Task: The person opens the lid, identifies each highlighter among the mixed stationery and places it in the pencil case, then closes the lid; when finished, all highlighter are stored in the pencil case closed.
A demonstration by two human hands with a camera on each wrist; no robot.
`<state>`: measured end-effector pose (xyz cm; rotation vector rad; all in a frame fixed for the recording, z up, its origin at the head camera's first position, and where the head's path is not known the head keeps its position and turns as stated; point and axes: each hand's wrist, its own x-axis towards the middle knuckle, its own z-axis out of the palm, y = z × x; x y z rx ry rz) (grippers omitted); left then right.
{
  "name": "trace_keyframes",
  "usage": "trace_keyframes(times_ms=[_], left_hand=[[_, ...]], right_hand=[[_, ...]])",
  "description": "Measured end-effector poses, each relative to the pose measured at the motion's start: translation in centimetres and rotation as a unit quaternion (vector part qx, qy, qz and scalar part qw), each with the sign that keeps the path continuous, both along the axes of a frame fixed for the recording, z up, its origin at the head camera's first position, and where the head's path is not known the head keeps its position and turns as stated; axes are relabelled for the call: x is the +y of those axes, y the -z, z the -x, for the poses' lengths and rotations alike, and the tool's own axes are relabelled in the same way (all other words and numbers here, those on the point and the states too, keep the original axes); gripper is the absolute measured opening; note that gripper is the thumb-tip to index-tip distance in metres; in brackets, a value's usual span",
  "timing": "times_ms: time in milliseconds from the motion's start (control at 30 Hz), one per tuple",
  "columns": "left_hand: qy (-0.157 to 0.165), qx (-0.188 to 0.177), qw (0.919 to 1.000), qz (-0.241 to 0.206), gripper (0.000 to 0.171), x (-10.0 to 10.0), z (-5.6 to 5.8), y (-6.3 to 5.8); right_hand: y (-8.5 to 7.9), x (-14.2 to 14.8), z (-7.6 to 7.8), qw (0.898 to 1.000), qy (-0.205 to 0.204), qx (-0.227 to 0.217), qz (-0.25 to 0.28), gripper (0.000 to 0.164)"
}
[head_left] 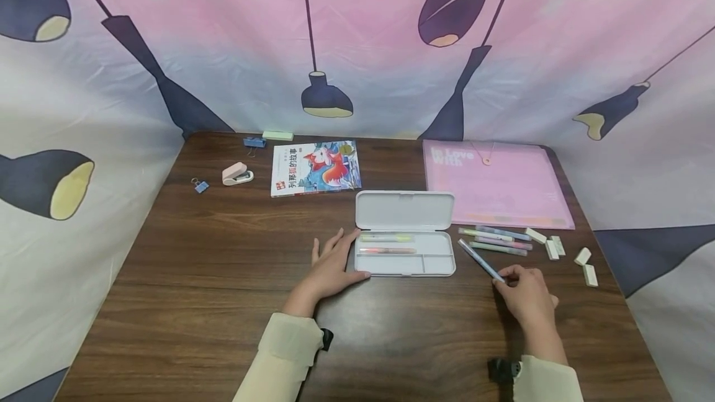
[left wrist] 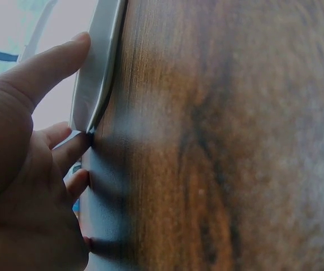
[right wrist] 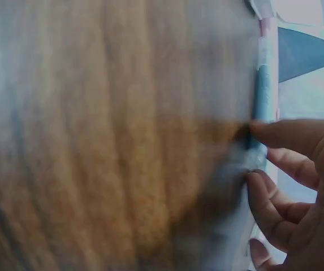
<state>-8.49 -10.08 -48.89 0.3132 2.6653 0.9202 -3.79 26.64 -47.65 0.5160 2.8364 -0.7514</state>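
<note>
An open white pencil case (head_left: pixel 404 247) lies mid-worktop (head_left: pixel 223 265), its lid (head_left: pixel 403 209) folded back on the far side. Two pens (head_left: pixel 386 244) already lie in the tray's long far compartments, a pale yellow-green one and a pinkish one just nearer; the small near compartments look empty.

The left hand (head_left: pixel 333 267) rests flat on the worktop at the case's left end, fingers straight and spread, with the thumb (left wrist: pixel 48 65) against the near-left edge, as the left wrist view also shows. It steadies the case rather than grips it.

The right hand (head_left: pixel 525 293) is near the right side of the worktop, its fingers (right wrist: pixel 289 138) curled and pinching the near end of a blue pen (head_left: pixel 480 260), which slants up and left toward the case's right end but is outside the tray.

By my reading, the packing is under way but less than half done: two pens are in, one is in hand, and three more pens (head_left: pixel 494 241) lie in a loose row right of the case. Four white erasers (head_left: pixel 564 253) are scattered farther right.

Farther off are a pink folder (head_left: pixel 497 185), a picture book (head_left: pixel 315 167), a small stapler (head_left: pixel 237 174) and two binder clips (head_left: pixel 200 185).
</note>
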Motion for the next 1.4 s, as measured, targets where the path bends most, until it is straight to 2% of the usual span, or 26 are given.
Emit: trace_keyframes(times_ms=[200, 267, 367, 467, 567, 667, 733, 800, 900, 1100, 1300, 1400], left_hand=[[-0.001, 0.004, 1.0, -0.003, 0.087, 0.1, 0.0, -0.1], [-0.001, 0.003, 1.0, -0.002, 0.087, 0.0, -0.1, -0.1], [-0.001, 0.003, 1.0, 0.0, 0.087, 0.0, -0.2, 0.1], [-0.001, 0.011, 0.9999, -0.004, 0.087, 0.1, -0.1, 0.2], [0.0, 0.016, 0.9998, -0.008, 0.086, 0.1, -0.1, 0.3], [0.001, 0.01, 0.9999, -0.005, 0.086, 0.0, -0.1, 0.4], [0.001, 0.004, 1.0, -0.002, 0.087, 0.0, -0.2, 0.3], [0.001, 0.002, 1.0, -0.001, 0.087, 0.0, -0.2, 0.2], [0.0, 0.005, 1.0, -0.004, 0.086, 0.0, -0.2, 0.1], [0.003, 0.003, 1.0, -0.001, 0.086, 0.0, -0.2, 0.1], [0.005, -0.003, 1.0, -0.005, 0.086, -0.1, -0.2, 0.0], [0.005, 0.0, 1.0, -0.005, 0.085, -0.1, -0.1, 0.0]], right_hand=[[-1.1, 0.2, -0.1, 0.999, -0.009, 0.003, 0.032, 0.036], [-1.5, 0.1, -0.1, 0.999, -0.005, 0.015, 0.048, 0.038], [-2.4, -0.3, -0.1, 0.995, 0.015, 0.059, 0.083, 0.037], [-3.0, -0.7, 0.1, 0.984, 0.046, 0.123, 0.123, 0.036], [-2.4, -0.7, 0.5, 0.967, 0.068, 0.187, 0.159, 0.032], [-2.3, -1.1, 0.8, 0.954, 0.069, 0.225, 0.188, 0.028], [-2.8, -2.0, 0.8, 0.95, 0.066, 0.235, 0.197, 0.026], [-3.9, -3.5, 0.8, 0.948, 0.058, 0.236, 0.208, 0.024], [-4.6, -5.4, 1.0, 0.949, 0.04, 0.223, 0.222, 0.021], [-3.3, -7.6, 1.5, 0.959, -0.002, 0.17, 0.228, 0.022], [-2.5, -8.5, 1.9, 0.951, -0.029, 0.152, 0.268, 0.024], [-2.3, -8.7, 2.2, 0.952, -0.041, 0.134, 0.272, 0.025]])
